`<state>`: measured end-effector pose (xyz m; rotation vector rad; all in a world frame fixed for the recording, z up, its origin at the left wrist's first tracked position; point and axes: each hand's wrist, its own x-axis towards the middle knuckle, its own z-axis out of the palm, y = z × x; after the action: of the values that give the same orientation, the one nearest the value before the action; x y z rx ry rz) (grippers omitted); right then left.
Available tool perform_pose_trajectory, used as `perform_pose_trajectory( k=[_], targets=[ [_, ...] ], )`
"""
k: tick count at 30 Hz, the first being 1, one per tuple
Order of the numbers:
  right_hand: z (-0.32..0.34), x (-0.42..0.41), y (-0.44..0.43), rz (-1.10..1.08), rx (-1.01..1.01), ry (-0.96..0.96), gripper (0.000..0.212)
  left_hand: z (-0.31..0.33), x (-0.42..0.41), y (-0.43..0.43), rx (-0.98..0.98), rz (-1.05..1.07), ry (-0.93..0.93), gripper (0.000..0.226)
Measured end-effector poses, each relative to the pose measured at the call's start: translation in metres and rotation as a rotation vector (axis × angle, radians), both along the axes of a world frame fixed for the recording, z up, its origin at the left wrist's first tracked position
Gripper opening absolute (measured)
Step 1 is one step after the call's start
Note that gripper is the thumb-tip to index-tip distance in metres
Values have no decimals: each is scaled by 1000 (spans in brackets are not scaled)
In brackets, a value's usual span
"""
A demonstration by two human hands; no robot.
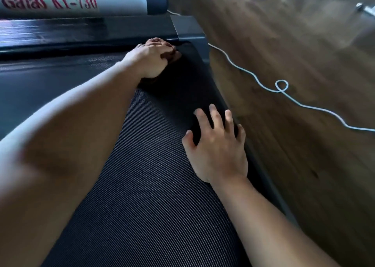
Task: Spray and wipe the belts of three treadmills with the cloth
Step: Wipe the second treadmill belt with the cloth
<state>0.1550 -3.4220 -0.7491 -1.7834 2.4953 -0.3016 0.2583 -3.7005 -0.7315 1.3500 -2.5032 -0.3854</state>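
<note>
The left hand (151, 60) reached to the far end of the treadmill, its fingers curled over a brownish crumpled cloth (176, 55) and holding it down. The cloth lay on the far right corner of the black ribbed treadmill belt (152, 185), just in front of the housing, with part of it showing under the heel of the hand. The right hand (218, 147) lay nearer, palm down and fingers spread apart, flat on the belt close to its right edge and well apart from the cloth; it held nothing.

Both bare forearms ran across the belt from the near side, the left one from the near left.

At the far end stood a silver motor cover (113, 0) with red lettering that read "GanaS KY-730". A dark side rail (205, 50) ran along the right of the belt.

To the right lay a brown wooden floor (304, 165), and across it a thin white cable (282, 87) snaked with one small loop. At the far right sat a blurred shape, perhaps a metal object (364, 7).
</note>
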Motion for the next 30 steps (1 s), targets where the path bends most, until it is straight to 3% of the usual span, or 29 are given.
perform_pose_trajectory(
  k=[8, 15, 22, 25, 30],
  targets=[
    [-1, -2, -2, -1, 29, -48, 61, 4, -61, 13, 37, -142, -37, 53],
    [2, -1, -1, -12, -14, -61, 57, -5, -45, 50, 8, -310, -70, 52],
    [2, -1, -1, -23, -15, -48, 55, -20, 2, 82, -20, -611, -36, 57],
    [1, -2, -1, -21, -17, -48, 55, -23, 8, 51, -67, -562, -32, 58],
    [-3, 1, -1, -27, -58, -12, 56, -9, -17, 13, -24, -220, -28, 55]
  ],
)
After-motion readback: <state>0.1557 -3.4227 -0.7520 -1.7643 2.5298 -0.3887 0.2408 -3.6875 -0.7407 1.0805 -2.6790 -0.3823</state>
